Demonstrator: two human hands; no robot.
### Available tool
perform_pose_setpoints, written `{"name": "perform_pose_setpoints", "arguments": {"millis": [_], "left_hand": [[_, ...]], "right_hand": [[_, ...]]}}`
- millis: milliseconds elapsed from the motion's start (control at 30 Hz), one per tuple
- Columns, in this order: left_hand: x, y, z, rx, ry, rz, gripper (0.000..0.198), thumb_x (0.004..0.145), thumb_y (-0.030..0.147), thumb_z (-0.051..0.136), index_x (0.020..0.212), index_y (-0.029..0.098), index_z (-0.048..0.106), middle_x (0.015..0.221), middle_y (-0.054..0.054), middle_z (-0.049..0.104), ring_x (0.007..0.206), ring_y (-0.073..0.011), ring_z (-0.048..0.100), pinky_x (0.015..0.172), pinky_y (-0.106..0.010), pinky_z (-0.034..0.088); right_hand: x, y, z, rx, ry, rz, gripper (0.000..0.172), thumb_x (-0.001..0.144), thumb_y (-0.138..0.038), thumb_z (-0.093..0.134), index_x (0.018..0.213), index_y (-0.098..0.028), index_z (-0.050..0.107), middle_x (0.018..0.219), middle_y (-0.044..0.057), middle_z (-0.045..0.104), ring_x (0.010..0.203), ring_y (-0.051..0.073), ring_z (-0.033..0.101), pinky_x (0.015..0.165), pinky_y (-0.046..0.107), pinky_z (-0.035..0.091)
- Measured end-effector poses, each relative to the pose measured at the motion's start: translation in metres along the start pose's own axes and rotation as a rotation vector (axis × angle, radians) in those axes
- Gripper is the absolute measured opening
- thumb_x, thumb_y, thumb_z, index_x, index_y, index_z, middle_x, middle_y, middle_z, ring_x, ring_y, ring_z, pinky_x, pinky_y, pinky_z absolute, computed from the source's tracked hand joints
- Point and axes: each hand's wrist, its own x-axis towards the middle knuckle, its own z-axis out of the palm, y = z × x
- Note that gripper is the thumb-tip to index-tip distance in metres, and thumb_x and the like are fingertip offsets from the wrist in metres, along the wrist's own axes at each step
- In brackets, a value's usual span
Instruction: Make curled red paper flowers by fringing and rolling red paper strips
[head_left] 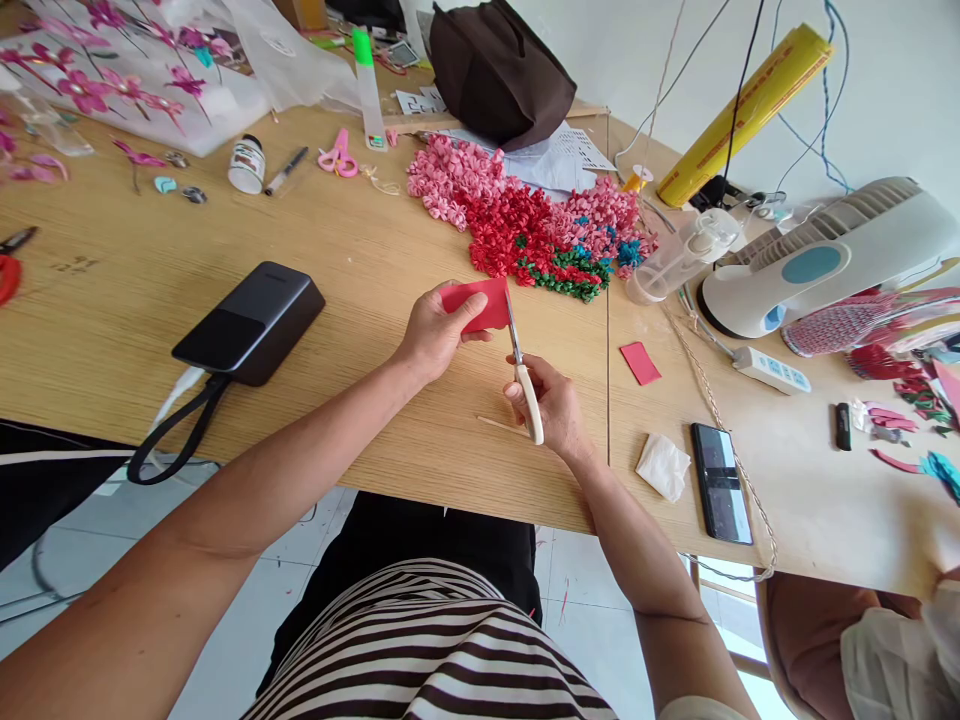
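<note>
My left hand pinches a red rectangular piece of paper or thin foam, its thumb on top. Around the handles of a pair of white-handled scissors my right hand is closed. The scissor blades point away from me and lie along the right edge of the red piece; whether they are parted I cannot tell. A thin stick or strip lies on the table under the right hand. Right of that hand rests a smaller red piece.
Heaped red, pink and green petal-like bits lie beyond my hands. A black power bank with a cable sits left. Toward the right are a phone, a folded tissue, a power strip and a white fan.
</note>
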Motion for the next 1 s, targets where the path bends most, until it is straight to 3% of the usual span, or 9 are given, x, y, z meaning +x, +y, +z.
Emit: {"name": "perform_pose_setpoints", "arguments": {"millis": [1000], "left_hand": [[-0.002,-0.002,0.0002,0.003,-0.07,-0.004,0.06,0.054,0.054,0.095,0.084,0.017,0.059,0.077,0.002,0.07,0.068,-0.0132,0.071,0.052,-0.021,0.061]], "right_hand": [[0.0,0.0012,0.0002,0.001,0.025,-0.018,0.071,0.084,-0.073,0.066,0.127,-0.017,0.061,0.067,-0.005,0.048,0.055,0.01,0.041,0.053,0.026,0.03]]}}
